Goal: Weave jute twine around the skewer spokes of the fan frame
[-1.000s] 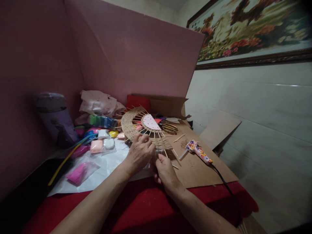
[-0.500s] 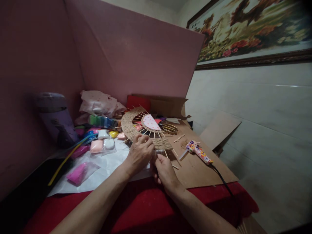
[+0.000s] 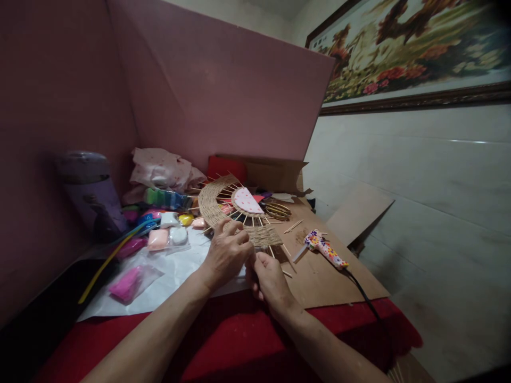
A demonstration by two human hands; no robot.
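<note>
A half-round fan of wooden sticks woven with brown twine (image 3: 210, 200) is tilted above the table, a white half-disc with red spots (image 3: 246, 201) at its centre. My left hand (image 3: 228, 254) is closed at the fan's lower edge, fingers bent over the twine band. Right beside it, my right hand (image 3: 272, 281) is closed in a pinch just below the band, its fingertips close to the left ones. Whatever lies between the right fingers is hidden. Bare stick ends poke out past the band near my right hand.
A flowered glue gun (image 3: 326, 249) with a black cord lies on the cardboard (image 3: 339, 284) at right. Bagged coloured clay (image 3: 158, 240) sits on white sheeting at left, near a purple cylinder (image 3: 93, 194). Loose sticks (image 3: 293, 226) lie behind the gun. Red cloth (image 3: 223, 340) covers the front.
My left fingers have shifted slightly at the fan's edge, the knuckles a little more raised. The fan and my right hand stay almost where they were.
</note>
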